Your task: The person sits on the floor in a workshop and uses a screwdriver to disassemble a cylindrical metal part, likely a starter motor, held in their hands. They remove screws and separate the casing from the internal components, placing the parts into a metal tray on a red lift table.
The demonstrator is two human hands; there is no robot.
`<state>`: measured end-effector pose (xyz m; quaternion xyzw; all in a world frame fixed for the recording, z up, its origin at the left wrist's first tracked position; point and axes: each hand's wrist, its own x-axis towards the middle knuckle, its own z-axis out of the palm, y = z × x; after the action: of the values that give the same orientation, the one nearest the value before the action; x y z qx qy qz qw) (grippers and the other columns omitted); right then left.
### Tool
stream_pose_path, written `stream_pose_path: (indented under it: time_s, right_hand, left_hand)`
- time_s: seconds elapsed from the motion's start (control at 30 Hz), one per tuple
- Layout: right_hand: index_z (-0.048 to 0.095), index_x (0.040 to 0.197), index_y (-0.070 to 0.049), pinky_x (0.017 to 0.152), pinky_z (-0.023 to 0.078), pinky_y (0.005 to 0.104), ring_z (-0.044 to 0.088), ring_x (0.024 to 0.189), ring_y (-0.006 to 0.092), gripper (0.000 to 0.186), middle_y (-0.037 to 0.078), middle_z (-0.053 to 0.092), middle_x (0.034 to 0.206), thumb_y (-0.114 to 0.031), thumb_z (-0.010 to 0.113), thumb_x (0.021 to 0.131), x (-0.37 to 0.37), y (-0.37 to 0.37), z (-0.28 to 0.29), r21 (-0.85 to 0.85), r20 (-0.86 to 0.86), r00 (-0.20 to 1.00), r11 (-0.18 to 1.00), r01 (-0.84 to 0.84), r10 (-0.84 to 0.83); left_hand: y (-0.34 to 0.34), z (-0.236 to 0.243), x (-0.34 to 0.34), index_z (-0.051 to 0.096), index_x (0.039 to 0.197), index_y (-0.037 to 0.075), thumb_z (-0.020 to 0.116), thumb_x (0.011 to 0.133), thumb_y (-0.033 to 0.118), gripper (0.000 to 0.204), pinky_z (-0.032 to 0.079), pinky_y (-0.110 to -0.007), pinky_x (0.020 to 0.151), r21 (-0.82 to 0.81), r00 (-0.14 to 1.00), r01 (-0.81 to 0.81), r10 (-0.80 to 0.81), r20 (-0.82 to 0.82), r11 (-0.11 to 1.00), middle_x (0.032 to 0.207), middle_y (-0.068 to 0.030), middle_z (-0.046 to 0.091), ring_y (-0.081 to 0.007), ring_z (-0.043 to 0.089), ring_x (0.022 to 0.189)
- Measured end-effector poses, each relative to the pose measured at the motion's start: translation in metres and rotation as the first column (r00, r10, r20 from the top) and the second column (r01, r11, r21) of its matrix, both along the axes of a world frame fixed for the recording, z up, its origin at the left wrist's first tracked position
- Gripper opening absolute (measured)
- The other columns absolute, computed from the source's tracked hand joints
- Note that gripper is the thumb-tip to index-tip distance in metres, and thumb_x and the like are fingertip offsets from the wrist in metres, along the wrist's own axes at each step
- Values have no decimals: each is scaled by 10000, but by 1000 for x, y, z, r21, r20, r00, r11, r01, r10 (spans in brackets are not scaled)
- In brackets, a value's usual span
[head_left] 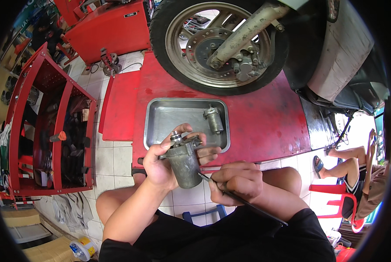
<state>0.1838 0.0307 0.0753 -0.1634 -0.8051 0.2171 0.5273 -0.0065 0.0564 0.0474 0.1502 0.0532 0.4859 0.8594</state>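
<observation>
My left hand (160, 163) grips a grey cylindrical motor housing (184, 163) upright, its flanged metal end and shaft pointing up. My right hand (239, 181) holds a thin dark rod-like tool (248, 203) whose tip touches the lower right side of the housing. Both hands are over my knees, just in front of a steel tray (160, 113) on a red lift platform (265, 118). Inside the tray lies a smaller grey cylindrical part (214, 120).
A scooter's front wheel (217, 43) with brake disc and fork stands on the platform beyond the tray. A red tool trolley (47, 126) full of tools is at left. Another person sits on a red plastic chair (330, 192) at right. Grey rags lie on the tiled floor.
</observation>
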Motion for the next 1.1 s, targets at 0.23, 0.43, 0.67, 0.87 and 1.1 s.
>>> stream_pose_path:
  time_s: [0.23,0.43,0.67,0.87,1.1]
  right_hand:
    - [439,724,-52,449,497,283,621,496,200,330,107,622,654,93,727,650,0,4,-6,10,31,991,992,127,-127]
    - [537,730,-27,476,502,298,628,534,208,225,97,630,681,70,732,677,0,4,0,-33,-5,980,979,200,-200]
    - [646,798,9,498,475,260,601,526,115,134,88,645,677,-57,763,804,5,16,-6,-623,387,920,720,305,-55]
    - [647,809,11,545,519,266,669,637,129,147,111,683,746,-26,787,788,-2,5,0,-491,239,963,839,233,-128]
    - [588,834,-28,653,559,355,670,743,261,237,110,654,849,-2,796,723,-12,1,-7,-81,205,976,993,91,-73]
  left_hand:
    - [6,-6,-2,465,1273,80,539,790,370,568,411,-594,1059,-36,999,28,-27,41,999,1204,-208,552,-568,492,1208]
    - [10,-9,-3,532,1169,24,519,808,368,499,407,-582,1070,-248,992,-114,122,17,962,1139,-219,578,-533,518,1179]
    - [26,-11,-20,552,1144,-7,490,842,339,463,433,-556,1057,-349,969,-247,226,-103,904,1127,-227,579,-495,544,1144]
    - [30,-7,-32,537,1104,54,515,843,287,350,465,-586,994,-188,952,-129,69,-298,974,1095,-217,595,-512,588,1090]
    - [15,-5,-16,494,1199,64,504,831,328,453,469,-606,955,-283,956,39,-119,-270,958,1160,-219,572,-522,574,1087]
